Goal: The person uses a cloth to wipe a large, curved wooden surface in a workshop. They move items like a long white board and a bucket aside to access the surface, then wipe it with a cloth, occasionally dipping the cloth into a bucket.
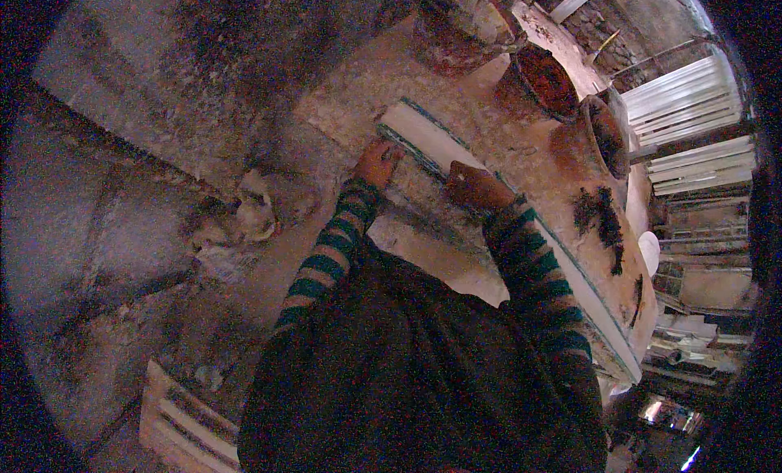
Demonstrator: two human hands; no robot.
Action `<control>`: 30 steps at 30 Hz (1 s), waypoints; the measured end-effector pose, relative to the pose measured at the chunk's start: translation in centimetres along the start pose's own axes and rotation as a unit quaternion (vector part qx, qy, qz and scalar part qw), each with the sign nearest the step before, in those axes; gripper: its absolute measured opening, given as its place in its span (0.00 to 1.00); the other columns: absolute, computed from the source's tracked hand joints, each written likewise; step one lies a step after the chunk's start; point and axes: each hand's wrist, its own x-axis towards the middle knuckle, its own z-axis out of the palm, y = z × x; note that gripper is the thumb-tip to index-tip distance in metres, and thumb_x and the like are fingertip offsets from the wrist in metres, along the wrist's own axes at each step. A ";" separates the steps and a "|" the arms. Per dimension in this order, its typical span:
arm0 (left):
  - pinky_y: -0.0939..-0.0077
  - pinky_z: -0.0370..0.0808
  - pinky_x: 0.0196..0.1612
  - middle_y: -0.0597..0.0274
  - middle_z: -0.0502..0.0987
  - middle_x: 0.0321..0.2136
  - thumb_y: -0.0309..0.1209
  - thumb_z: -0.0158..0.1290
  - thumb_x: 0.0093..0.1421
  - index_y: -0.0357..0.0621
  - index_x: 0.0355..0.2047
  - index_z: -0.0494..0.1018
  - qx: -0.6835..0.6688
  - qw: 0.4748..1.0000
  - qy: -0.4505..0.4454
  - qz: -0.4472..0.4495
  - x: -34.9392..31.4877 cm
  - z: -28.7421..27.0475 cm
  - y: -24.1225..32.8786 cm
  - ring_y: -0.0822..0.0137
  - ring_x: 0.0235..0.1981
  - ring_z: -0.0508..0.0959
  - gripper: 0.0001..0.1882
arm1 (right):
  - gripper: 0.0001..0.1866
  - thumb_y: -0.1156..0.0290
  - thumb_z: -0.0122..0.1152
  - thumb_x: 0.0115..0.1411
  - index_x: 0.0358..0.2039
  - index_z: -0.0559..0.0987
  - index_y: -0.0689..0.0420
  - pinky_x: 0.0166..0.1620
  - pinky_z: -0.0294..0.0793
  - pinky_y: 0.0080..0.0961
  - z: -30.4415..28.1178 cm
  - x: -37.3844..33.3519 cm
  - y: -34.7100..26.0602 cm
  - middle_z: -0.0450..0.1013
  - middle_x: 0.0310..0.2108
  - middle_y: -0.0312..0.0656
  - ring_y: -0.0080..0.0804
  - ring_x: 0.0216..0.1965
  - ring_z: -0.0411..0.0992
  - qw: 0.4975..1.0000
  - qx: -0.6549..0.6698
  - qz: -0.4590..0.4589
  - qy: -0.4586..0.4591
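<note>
A long, narrow pale board (428, 135) with dark green edges runs diagonally across the earthen-coloured work surface (521, 139), from upper middle to lower right. My left hand (377, 161) is at the near edge of its upper end, fingers drawn together; what they hold is too small and grainy to name. My right hand (479, 186) lies over the board farther along, fingers curled toward the near edge, hiding part of it. Whatever is inside that grip is hidden. Both forearms wear green-and-tan striped sleeves.
Several large round pots (542, 82) stand beyond the board at upper right. A dark clump (601, 220) lies right of the board. Crumpled pale material (255, 208) is at left, above a slatted wooden piece (191, 416). Corrugated panels (688, 98) line the right.
</note>
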 end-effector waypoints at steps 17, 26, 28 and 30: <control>0.52 0.73 0.61 0.43 0.76 0.56 0.50 0.56 0.66 0.45 0.56 0.75 0.013 0.996 -0.023 -0.082 -0.8 2.9 1.4 0.43 0.60 0.74 0.27 | 0.19 0.61 0.51 0.68 0.53 0.72 0.61 0.33 0.76 0.56 4.7 0.6 0.6 0.80 0.28 0.52 0.57 0.32 0.80 0.980 -0.166 0.103 -0.024; 0.50 0.75 0.52 0.47 0.77 0.48 0.47 0.59 0.64 0.42 0.40 0.78 0.025 0.997 0.078 0.003 -0.5 2.8 -0.7 0.44 0.49 0.77 0.19 | 0.21 0.65 0.42 0.71 0.54 0.76 0.64 0.30 0.77 0.51 5.3 3.7 -4.4 0.81 0.27 0.50 0.54 0.30 0.80 0.962 -0.257 0.089 -0.032; 0.51 0.75 0.52 0.47 0.77 0.48 0.46 0.58 0.64 0.42 0.41 0.78 0.004 1.000 0.010 0.006 -0.2 2.7 1.1 0.44 0.50 0.77 0.19 | 0.20 0.65 0.43 0.71 0.52 0.77 0.64 0.30 0.77 0.51 7.3 3.8 -3.4 0.80 0.27 0.51 0.54 0.30 0.80 0.944 -0.275 0.061 0.173; 0.51 0.75 0.53 0.47 0.77 0.49 0.46 0.58 0.65 0.42 0.43 0.78 -0.073 0.994 -0.055 -0.052 -0.2 1.9 3.5 0.44 0.51 0.77 0.19 | 0.20 0.65 0.43 0.71 0.52 0.77 0.64 0.30 0.77 0.51 7.1 4.3 -2.7 0.80 0.27 0.51 0.54 0.30 0.80 0.954 -0.248 0.044 0.166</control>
